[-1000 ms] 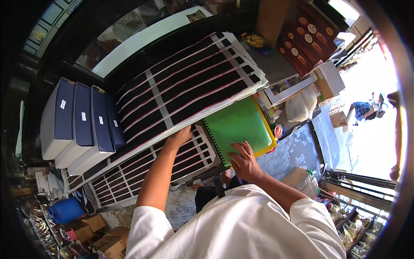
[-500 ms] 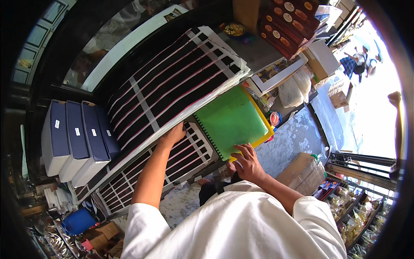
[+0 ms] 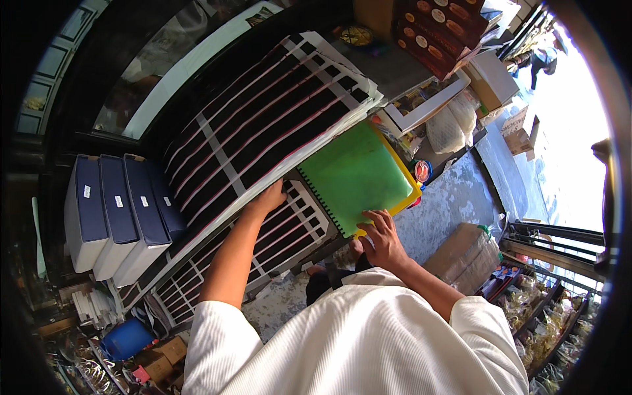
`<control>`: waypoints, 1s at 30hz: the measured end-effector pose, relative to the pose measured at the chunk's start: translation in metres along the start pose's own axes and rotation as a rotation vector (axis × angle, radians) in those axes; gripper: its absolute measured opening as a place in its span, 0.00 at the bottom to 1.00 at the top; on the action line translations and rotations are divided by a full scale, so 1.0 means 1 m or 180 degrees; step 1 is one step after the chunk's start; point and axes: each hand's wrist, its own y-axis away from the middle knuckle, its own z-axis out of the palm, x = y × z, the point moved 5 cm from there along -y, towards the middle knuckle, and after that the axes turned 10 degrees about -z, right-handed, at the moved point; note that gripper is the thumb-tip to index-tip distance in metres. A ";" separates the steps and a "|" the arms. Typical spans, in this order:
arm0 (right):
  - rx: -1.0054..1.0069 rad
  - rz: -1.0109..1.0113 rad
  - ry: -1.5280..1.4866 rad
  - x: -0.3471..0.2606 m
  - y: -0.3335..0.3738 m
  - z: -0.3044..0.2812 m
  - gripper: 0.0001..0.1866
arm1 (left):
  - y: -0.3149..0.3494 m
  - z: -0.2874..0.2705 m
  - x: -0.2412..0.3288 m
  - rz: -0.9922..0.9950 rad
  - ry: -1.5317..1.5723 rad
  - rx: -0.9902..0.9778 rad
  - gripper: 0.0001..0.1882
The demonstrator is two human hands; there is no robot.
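Navy box files (image 3: 122, 201) stand at the left end of a black-and-white striped sheet (image 3: 276, 125). The left hand (image 3: 268, 199) is at its front edge, grip unclear. Rightward lies a green spiral-bound notebook (image 3: 359, 172); the right hand (image 3: 384, 241), fingers loosely spread, meets its near edge.

Your left hand (image 3: 268, 197) + right hand (image 3: 384, 242): 2 | blue box files (image 3: 120, 203): 4 | green spiral-bound book (image 3: 355, 176): 1 | blue container (image 3: 126, 340): 1

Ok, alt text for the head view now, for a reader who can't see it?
A person's right hand is at the near corner of a green notebook, the left hand at the edge of a striped stack. Blue box files stand at left.
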 end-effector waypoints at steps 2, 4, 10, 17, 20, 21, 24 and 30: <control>0.0014 0.0038 0.0024 0.001 0.001 -0.001 0.24 | 0.001 -0.006 0.000 -0.0061 0.0000 -0.0010 0.23; 0.0043 0.0090 0.0047 0.000 0.003 -0.003 0.24 | 0.002 -0.009 0.000 -0.0136 0.0070 -0.0134 0.23; 0.0078 0.0078 0.0005 -0.003 0.005 -0.003 0.24 | 0.004 -0.011 0.001 -0.0203 0.0067 -0.0227 0.23; 0.0022 -0.0020 0.0025 -0.008 0.003 0.000 0.25 | 0.008 -0.008 -0.004 -0.0254 0.0134 -0.0184 0.22; -0.0010 -0.0088 -0.0052 -0.011 0.000 0.000 0.25 | 0.024 -0.004 -0.009 -0.0457 0.0616 0.0075 0.20; -0.0031 -0.0113 -0.0122 -0.012 -0.003 0.000 0.25 | 0.036 -0.003 -0.012 -0.0560 0.0819 0.0230 0.19; -0.0122 -0.0095 -0.0150 -0.014 -0.016 0.003 0.24 | 0.089 0.000 -0.020 -0.0954 0.1048 0.0905 0.21; -0.0464 -0.0365 -0.0321 -0.020 -0.076 0.047 0.27 | 0.248 0.042 -0.016 -0.2029 0.1023 0.1439 0.27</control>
